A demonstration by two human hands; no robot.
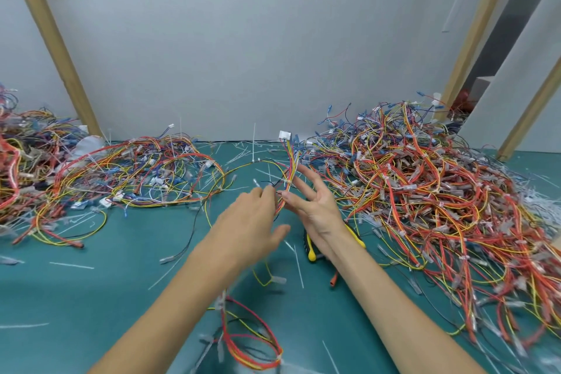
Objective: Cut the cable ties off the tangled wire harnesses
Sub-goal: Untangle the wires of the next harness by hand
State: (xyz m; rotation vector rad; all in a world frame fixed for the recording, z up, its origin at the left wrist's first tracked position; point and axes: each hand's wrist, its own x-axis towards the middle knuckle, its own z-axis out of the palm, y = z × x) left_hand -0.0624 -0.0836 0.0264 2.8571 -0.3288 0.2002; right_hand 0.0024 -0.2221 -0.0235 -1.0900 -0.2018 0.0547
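A wire harness (pixel 290 161) of red, yellow and orange wires rises between my hands to a white connector (pixel 284 135). A white cable tie (pixel 287 181) wraps it just above my thumb. My left hand (pixel 252 218) reaches in from the left, its fingers curled round the lower part of the bundle and its thumb splayed out; the hand is blurred. My right hand (pixel 315 203) has straight, spread fingers, with the thumb tip touching the bundle. Yellow-and-black cutters (pixel 310 250) lie on the mat under my right wrist. The harness's lower loops (pixel 252 343) hang below my left forearm.
A large heap of tangled harnesses (pixel 425 191) fills the right side of the green mat (pixel 91 282). Another heap (pixel 136 173) lies at the back left. Cut white ties (pixel 299 264) are scattered over the mat. A grey wall with wooden posts (pixel 54 39) stands behind.
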